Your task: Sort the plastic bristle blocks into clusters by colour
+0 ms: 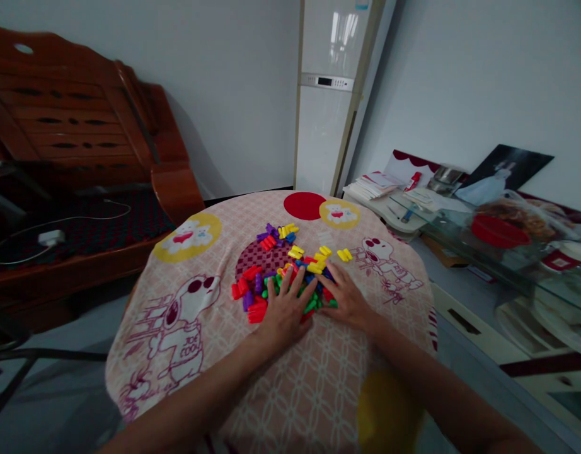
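A heap of small plastic pieces in red, green, blue, purple and yellow (270, 285) lies on the cloth-covered round table (177, 378); they look like toy clips or blocks. My left hand (285, 308) rests on the heap with its fingers spread. Close beside it, my right hand (346, 297) touches the heap's right side, fingers apart. Red pieces (257, 311) lie just left of my left hand. A yellow piece (344, 255) sits apart, beyond my right hand. Farther back is a small mixed cluster with purple pieces (268, 231). What is under my palms is hidden.
A wooden bench (73, 126) with a white charger (51, 238) on its seat stands at the left. Behind the table is a tall white cabinet-like unit (321, 132). Along the right runs a glass-topped stand (455, 243) with papers (370, 186) and a red bowl (498, 232).
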A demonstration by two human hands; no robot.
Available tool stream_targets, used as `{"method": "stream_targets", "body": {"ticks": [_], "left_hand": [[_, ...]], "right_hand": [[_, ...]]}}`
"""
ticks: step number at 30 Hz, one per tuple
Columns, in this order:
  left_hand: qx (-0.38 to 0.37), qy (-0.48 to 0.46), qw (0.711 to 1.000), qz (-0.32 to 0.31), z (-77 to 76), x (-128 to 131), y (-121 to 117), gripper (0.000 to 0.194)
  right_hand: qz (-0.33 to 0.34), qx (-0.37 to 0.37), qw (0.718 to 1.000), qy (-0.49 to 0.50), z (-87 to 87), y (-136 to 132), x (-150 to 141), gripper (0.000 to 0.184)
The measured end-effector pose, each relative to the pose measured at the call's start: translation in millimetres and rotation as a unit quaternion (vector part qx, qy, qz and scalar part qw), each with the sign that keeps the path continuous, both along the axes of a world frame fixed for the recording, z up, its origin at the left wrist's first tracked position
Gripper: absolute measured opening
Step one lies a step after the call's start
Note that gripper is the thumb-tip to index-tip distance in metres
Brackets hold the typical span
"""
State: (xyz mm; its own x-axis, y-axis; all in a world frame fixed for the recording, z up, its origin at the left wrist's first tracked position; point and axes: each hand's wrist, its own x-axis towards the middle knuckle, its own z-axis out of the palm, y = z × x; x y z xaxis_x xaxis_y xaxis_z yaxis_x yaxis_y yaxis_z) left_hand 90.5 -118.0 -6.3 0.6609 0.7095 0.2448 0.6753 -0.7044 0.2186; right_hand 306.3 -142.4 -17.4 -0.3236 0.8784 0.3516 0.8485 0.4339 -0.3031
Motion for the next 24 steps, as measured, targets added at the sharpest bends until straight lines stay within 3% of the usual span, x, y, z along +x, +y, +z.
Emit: {"method": "stream_targets", "body": {"ticks": [4,8,11,15,17,20,24], "left_hand": [[0.028,-0.005,0.999,0.042,6.5,-2.3,60.1,0.064],[0.049,-0.039,0.992,0.106,20.9,-20.3,113.0,0.053],[0.053,-0.075,0.98,0.174,17.1,-46.5,127.5,0.052],[0.0,-0.112,0.97,0.218,-4.0,-75.8,118.8,0.052],[-0.017,-0.141,0.968,0.209,-12.2,-78.6,109.1,0.054],[-0.042,-0.176,0.966,0.182,-14.1,-68.4,102.4,0.059],[-0.098,-0.198,0.96,0.17,-4.0,-46.1,122.4,0.059]], "right_hand": [[-0.071,0.034,0.997,0.004,6.4,42.1,-10.1,0.054],[-0.18,0.089,0.979,0.043,6.7,79.3,6.1,0.048],[-0.25,0.126,0.953,0.114,1.5,96.4,32.9,0.049],[-0.296,0.03,0.927,0.228,-2.7,104.0,49.4,0.051],[-0.277,-0.015,0.924,0.263,-1.9,104.7,38.8,0.049],[-0.191,-0.04,0.932,0.304,0.1,105.1,2.9,0.044],[-0.093,-0.062,0.928,0.356,1.7,103.2,-54.3,0.044]]}}
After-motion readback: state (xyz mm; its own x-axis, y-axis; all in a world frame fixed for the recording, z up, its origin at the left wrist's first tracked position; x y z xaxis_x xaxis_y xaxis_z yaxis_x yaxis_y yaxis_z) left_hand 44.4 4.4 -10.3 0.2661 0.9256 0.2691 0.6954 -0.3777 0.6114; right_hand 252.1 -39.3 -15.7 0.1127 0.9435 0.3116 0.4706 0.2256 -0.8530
